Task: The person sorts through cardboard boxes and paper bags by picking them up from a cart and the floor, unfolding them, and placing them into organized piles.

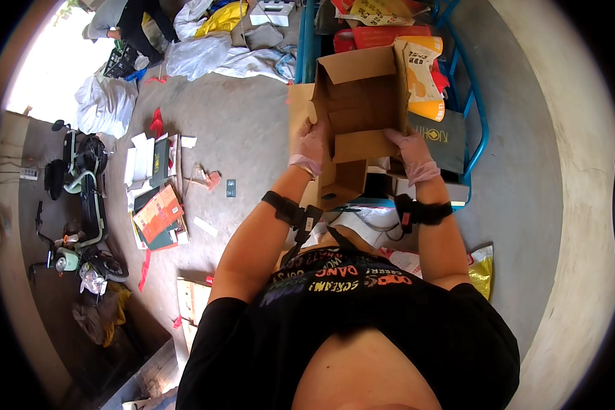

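Between my two gloved hands is an open cardboard box [364, 105], its hollow inside facing me and its flaps spread. My left hand [310, 146] grips the box's left side near the lower corner. At the lower right corner, my right hand [412, 151] holds the box with the thumb over the near flap. Below it, a second brown carton [346, 182] shows partly, its far part hidden by the held box. A dark green box [443, 138] with gold print lies just right of my right hand. Beyond it rests a yellow-and-white printed package [424, 77].
A blue metal-framed cart [479, 113] carries the packaging in front of me. Flattened boxes [156, 215] are piled on the concrete floor at left. An electric scooter [84, 189] stands by the left wall. Another person [128, 23] bends over a black crate [120, 61] near the bright doorway.
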`<state>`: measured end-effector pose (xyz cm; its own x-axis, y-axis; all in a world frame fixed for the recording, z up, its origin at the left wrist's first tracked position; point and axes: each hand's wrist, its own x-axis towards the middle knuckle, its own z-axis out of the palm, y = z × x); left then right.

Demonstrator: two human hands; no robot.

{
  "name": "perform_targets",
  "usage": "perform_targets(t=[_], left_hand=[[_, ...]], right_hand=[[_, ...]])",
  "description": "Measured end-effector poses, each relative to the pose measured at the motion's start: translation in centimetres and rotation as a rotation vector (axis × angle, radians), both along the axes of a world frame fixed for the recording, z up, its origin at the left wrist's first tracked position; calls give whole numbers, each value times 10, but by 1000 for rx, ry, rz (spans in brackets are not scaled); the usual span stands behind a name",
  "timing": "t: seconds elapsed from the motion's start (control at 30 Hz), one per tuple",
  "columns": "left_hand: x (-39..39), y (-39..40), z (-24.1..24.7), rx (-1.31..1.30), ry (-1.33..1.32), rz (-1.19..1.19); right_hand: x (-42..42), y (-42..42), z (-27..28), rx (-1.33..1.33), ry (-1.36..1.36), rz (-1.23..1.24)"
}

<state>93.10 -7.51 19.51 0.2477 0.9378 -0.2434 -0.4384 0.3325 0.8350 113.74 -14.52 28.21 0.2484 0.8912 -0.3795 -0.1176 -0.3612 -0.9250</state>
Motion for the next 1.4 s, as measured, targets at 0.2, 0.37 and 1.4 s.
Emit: perform_targets(t=[0.2,0.37,1.4], left_hand=[[-17,-5,47,95,311,-168],[-11,-18,45,12,157,40],[-137,-93,99,68,-394,-4]], right_hand=[[-9,-7,-11,232,-299,166],[-38,-2,-20,288,-687,28],[-157,14,7,155,330,467]])
